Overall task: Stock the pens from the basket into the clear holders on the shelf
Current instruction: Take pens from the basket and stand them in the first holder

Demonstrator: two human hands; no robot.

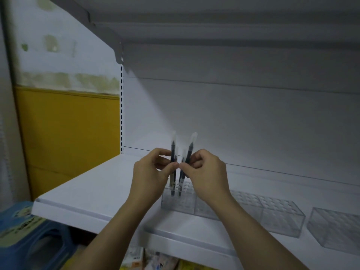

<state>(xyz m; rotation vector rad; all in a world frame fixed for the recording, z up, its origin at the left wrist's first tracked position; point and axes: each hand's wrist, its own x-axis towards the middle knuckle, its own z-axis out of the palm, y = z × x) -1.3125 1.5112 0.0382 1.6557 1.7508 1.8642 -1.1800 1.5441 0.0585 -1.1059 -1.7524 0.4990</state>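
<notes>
Both my hands are raised over the leftmost clear holder point(178, 201) on the white shelf point(93, 191). My left hand point(151, 176) pinches dark pens point(173, 152) with clear caps, held upright. My right hand point(206, 172) pinches another pair of dark pens point(190, 149), tilted slightly right. The lower ends of the pens reach down into the holder's slots. More clear holders point(280, 217) stand in a row to the right, and the far-right holder point(335, 228) sits apart. The basket is not in view.
The shelf's back panel point(233, 117) rises behind the holders and an upper shelf point(214, 26) hangs overhead. A blue stool or crate point(29, 236) sits at the lower left below the shelf. Packaged goods point(155, 260) show under the shelf edge. A yellow wall panel point(68, 133) lies to the left.
</notes>
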